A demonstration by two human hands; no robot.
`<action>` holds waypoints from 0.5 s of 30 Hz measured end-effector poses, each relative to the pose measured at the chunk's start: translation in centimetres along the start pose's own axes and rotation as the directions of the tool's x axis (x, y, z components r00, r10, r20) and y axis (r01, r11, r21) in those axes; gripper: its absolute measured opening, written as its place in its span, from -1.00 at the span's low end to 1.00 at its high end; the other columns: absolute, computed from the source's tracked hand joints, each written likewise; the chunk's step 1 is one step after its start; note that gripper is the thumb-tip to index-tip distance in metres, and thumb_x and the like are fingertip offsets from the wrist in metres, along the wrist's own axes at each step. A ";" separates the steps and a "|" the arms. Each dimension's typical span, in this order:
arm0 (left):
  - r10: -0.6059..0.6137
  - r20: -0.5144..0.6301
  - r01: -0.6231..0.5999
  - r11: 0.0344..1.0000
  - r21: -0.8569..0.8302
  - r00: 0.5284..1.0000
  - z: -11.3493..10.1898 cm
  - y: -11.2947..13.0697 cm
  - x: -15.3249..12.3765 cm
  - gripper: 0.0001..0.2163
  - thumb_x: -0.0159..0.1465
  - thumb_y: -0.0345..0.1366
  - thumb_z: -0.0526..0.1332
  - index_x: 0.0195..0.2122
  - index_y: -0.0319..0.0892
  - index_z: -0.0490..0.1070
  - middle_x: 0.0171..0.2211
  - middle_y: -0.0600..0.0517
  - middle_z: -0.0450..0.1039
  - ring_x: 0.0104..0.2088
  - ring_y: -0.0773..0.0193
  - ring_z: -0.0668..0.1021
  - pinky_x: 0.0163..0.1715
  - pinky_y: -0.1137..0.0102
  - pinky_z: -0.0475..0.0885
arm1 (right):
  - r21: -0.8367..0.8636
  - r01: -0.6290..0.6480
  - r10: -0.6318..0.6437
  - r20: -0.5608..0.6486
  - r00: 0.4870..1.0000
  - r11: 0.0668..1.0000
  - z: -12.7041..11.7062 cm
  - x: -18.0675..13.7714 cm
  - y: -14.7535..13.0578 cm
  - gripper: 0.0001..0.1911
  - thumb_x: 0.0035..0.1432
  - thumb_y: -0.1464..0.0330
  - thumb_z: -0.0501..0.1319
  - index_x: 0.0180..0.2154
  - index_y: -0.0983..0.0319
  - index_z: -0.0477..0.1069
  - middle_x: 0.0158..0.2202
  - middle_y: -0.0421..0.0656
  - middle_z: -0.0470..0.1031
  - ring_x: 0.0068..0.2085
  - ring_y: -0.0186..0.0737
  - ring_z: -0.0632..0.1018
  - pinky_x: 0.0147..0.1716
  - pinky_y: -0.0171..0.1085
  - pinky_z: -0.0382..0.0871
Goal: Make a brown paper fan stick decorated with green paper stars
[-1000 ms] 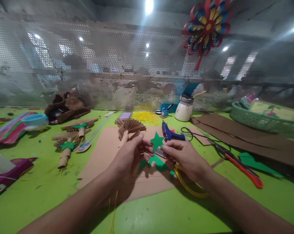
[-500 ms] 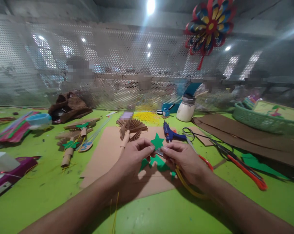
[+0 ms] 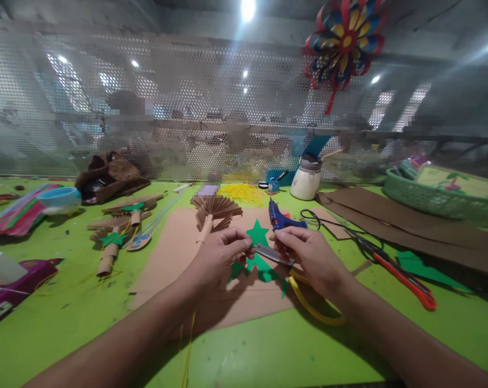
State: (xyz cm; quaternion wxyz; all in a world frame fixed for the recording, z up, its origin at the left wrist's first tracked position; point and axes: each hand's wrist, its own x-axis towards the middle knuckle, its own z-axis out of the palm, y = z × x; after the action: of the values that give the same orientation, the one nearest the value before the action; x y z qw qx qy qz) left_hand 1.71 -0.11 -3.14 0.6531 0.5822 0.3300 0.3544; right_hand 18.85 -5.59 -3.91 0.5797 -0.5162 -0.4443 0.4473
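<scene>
Green worktop (image 3: 66,323), cardboard sheet (image 3: 167,253) under hands: grey blade (image 3: 273,253) gripped by closed right hand (image 3: 308,256), long axis laid leftward, tip near left hand (image 3: 220,256), fingers (image 3: 241,243) pinched shut, content unclear, green star (image 3: 257,233) just beyond

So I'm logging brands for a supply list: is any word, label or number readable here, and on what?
None can be read.
Paper tag beside the brown fans: blue marks, too blurred.
Card in the green basket: a picture, no legible words.

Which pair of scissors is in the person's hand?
The yellow-handled scissors, gripped by the right hand; the orange-handled scissors lie untouched on the green table, off to the right.
</scene>
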 end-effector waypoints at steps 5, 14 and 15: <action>0.030 0.020 -0.031 0.997 0.076 0.999 0.0 -0.2 0.0 -0.86 0.07 -0.28 0.28 -0.49 -0.24 0.40 -0.52 0.05 0.41 -0.48 0.35 0.41 -0.40 0.43 0.29 | -0.080 0.011 -0.003 0.099 0.995 0.997 0.0 -0.4 0.5 -0.72 -0.04 0.17 0.33 -0.50 0.28 0.47 -0.59 -0.25 0.36 -0.58 -0.42 0.29 -0.61 -0.38 0.14; 0.132 -0.097 -0.130 0.991 0.026 0.986 -1.1 1.2 0.6 -0.82 0.16 -0.25 0.15 -0.36 -0.27 0.43 -0.43 -0.03 0.44 -0.38 0.29 0.47 -0.41 0.43 0.33 | -0.056 0.012 -0.011 0.018 1.000 0.998 -0.1 0.2 0.7 -0.73 -0.11 0.18 0.37 -0.51 0.26 0.47 -0.66 -0.29 0.31 -0.62 -0.42 0.29 -0.65 -0.38 0.17; 0.162 -0.149 -0.159 0.987 0.034 0.975 -1.3 1.4 0.7 -0.83 0.16 -0.26 0.15 -0.37 -0.27 0.43 -0.44 -0.03 0.43 -0.40 0.30 0.47 -0.42 0.44 0.32 | -0.039 -0.005 0.006 0.018 1.000 0.999 -0.2 0.3 0.9 -0.72 -0.12 0.17 0.37 -0.50 0.26 0.47 -0.66 -0.29 0.30 -0.63 -0.41 0.29 -0.65 -0.38 0.18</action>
State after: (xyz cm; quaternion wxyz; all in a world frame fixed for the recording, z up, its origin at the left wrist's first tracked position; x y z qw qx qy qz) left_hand 0.89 1.31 -1.85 0.5889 0.5857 0.3343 0.4454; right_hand 19.02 -5.28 -4.76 0.5644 -0.5244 -0.4567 0.4450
